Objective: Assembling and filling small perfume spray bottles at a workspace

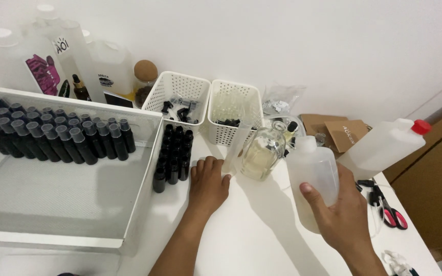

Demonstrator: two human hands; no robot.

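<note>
White table (262, 235): bears everything listed here.

Large white tray (78, 204), left: rows of small dark spray bottles (52, 135) stand upright along its far wall.

Two white slotted baskets (180, 97), far centre, side by side; small dark parts lie in both.

Red-capped plastic jug (384, 145), right: lies tilted, long axis running from lower left up to upper right, cap pointing up and away to the right.

White plastic bottle (312, 174): upright, long axis vertical, neck up, no cap showing, held above the table at right of centre. My right hand (341, 214) grasps it from behind and below, thumb across its near face.

Clear glass bottle (263, 151): upright, just left of the plastic bottle, holding pale liquid.

Clear tube (236, 148): upright, leaning slightly, open end up. My left hand (208, 186) lies palm down on the table, fingers closed round its base.

Block of small black bottles (175, 153), standing just beside my left hand.

Red-handled scissors (387, 209), flat at the right edge.
</note>
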